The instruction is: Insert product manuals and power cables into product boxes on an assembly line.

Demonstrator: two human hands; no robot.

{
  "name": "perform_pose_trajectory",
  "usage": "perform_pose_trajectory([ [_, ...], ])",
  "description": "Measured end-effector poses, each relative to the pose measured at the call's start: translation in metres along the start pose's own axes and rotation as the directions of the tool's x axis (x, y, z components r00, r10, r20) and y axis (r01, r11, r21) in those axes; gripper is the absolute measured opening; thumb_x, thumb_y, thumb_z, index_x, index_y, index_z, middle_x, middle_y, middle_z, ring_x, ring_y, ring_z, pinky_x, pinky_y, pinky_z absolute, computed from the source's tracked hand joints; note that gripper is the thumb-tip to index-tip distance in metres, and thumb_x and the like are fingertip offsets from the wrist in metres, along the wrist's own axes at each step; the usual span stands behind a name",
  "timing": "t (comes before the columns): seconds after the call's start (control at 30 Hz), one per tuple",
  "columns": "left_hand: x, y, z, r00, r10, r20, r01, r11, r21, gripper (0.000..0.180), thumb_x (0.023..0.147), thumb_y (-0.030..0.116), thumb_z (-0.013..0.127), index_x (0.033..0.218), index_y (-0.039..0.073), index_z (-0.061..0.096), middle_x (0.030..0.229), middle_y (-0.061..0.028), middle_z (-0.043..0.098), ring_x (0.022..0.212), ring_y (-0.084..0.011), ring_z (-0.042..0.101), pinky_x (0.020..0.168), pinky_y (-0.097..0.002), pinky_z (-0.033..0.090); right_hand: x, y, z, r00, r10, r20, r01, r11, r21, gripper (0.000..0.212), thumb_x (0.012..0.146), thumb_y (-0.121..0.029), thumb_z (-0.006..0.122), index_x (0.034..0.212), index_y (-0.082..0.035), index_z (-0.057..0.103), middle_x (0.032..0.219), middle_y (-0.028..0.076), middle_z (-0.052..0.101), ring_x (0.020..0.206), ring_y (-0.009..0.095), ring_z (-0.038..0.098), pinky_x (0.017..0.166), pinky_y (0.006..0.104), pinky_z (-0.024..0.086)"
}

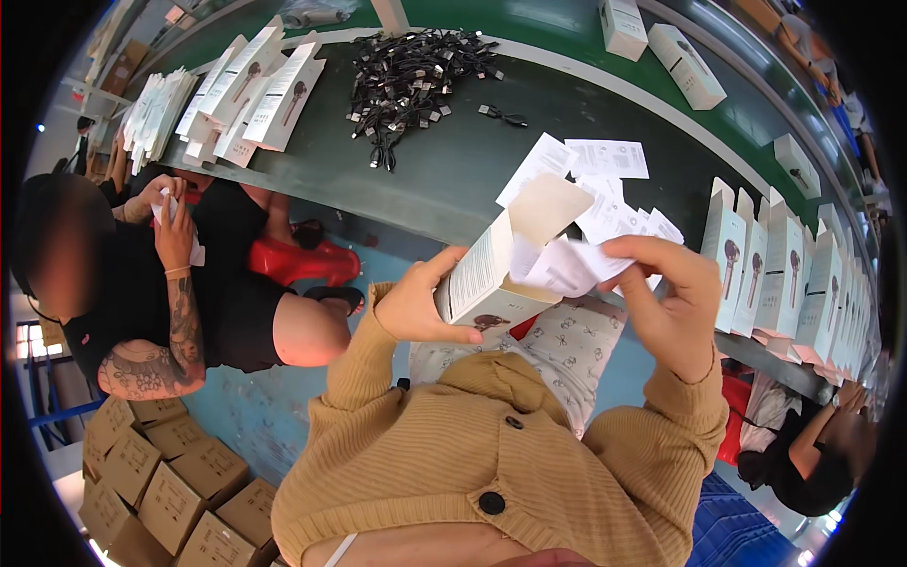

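My left hand is wrapped round the base of a white printed carton, tilted with its open end to the right. One flap of the carton stands up. My right hand pinches a folded paper leaflet between thumb and fingers, at the carton's mouth. The leaflet's left part is at or inside the opening; how deep I cannot tell. Just beyond lie loose printed leaflets on the dark table. What else is inside the carton is hidden.
A heap of black USB cables lies at the far middle, one cable apart. White cartons stand left and right; others ride a green belt. A co-worker sits left near brown boxes.
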State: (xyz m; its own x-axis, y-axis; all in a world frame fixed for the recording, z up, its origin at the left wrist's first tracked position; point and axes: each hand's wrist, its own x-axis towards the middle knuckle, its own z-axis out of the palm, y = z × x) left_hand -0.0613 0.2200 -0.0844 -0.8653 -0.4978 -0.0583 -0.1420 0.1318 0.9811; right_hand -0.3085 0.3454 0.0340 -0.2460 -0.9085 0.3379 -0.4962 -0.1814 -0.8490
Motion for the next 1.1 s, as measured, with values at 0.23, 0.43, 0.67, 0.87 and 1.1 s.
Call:
perform_pose_trajectory([
  [0.23,-0.012,-0.01,-0.006,0.999,-0.03,-0.041,0.022,0.984,-0.179,0.089,0.053,0.032,0.092,0.124,0.001,0.047,0.104,-0.0074,0.061,0.097,-0.0146,0.057,0.089,-0.0304,0.044,0.026,-0.001,0.016,0.982,0.011,0.186,0.013,0.992,-0.126,0.02,0.079,0.005,0.058,0.094,-0.003,0.069,0.075,0.008,0.067,0.057,0.01,0.061,0.051,0.0206,0.045],
  [0.43,-0.021,-0.025,-0.012,0.994,-0.026,-0.103,0.014,0.993,-0.117,0.093,0.052,0.032,0.093,0.126,0.002,0.045,0.108,-0.0078,0.06,0.102,-0.0139,0.055,0.09,-0.0311,0.043,0.04,0.013,0.027,0.975,0.131,0.179,-0.135,0.991,0.012,0.019,0.081,0.004,0.057,0.094,-0.003,0.068,0.071,0.006,0.066,0.056,0.006,0.056,0.05,0.0213,0.043],
  [0.67,-0.017,-0.034,-0.012,0.998,-0.057,-0.005,0.055,0.973,-0.224,0.097,0.054,0.032,0.092,0.13,0.001,0.041,0.114,-0.0095,0.057,0.106,-0.0164,0.055,0.093,-0.0323,0.043,0.048,0.014,0.051,0.948,-0.097,0.303,0.12,0.991,-0.056,0.018,0.077,-0.009,0.071,0.095,-0.006,0.07,0.088,0.008,0.066,0.049,0.011,0.047,0.047,0.0236,0.039],
  [0.87,-0.015,-0.041,-0.004,0.995,-0.02,-0.099,-0.013,0.946,-0.324,0.096,0.056,0.028,0.092,0.132,0.003,0.038,0.12,-0.0076,0.054,0.111,-0.0164,0.052,0.096,-0.0331,0.041,0.127,0.063,0.054,0.984,-0.063,0.167,0.14,0.853,-0.502,0.026,0.078,-0.022,0.07,0.101,-0.01,0.069,0.094,0.012,0.063,0.074,0.023,0.061,0.064,0.0359,0.05],
  [1.1,-0.006,-0.041,0.017,0.979,0.058,-0.195,-0.107,0.962,-0.251,0.097,0.055,0.029,0.093,0.131,0.004,0.038,0.118,-0.0081,0.056,0.11,-0.0188,0.055,0.095,-0.0344,0.042,0.165,0.129,0.088,0.92,0.246,0.304,0.106,0.591,-0.8,0.023,0.083,-0.025,0.062,0.097,-0.009,0.069,0.094,0.018,0.065,0.089,0.035,0.064,0.077,0.0449,0.053],
])
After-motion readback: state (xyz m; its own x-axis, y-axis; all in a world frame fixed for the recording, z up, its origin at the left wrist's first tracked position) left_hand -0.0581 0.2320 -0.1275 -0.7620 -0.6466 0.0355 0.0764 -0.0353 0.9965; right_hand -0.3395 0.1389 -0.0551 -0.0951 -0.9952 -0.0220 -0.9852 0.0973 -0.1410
